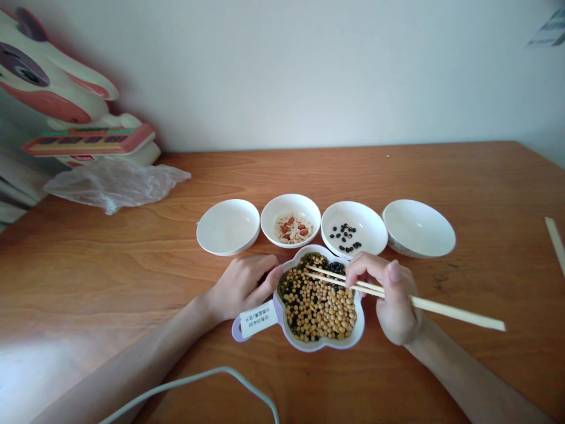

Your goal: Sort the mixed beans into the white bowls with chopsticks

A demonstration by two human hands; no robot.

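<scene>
My left hand (241, 285) is closed on the left rim of a purple-edged, flower-shaped bowl (361, 321) with a labelled handle. Mixed soybeans (322, 309), black beans and small green beans fill this bowl. Between the fingers of my right hand (395, 300) is a pair of wooden chopsticks (459, 313). Their tips reach into the beans near the upper middle; whether they pinch a bean cannot be made out. Just behind stands a white bowl with several black beans (345, 237), and left of it one with pale and reddish nut pieces (292, 228).
Two more white bowls stand at the row's ends, a left one (228, 227) and a right one (418, 228). A toy keyboard (90, 141) and a clear plastic bag (115, 184) sit back left. A pale cable (189, 380) crosses the front; a wooden strip (555, 244) lies far right.
</scene>
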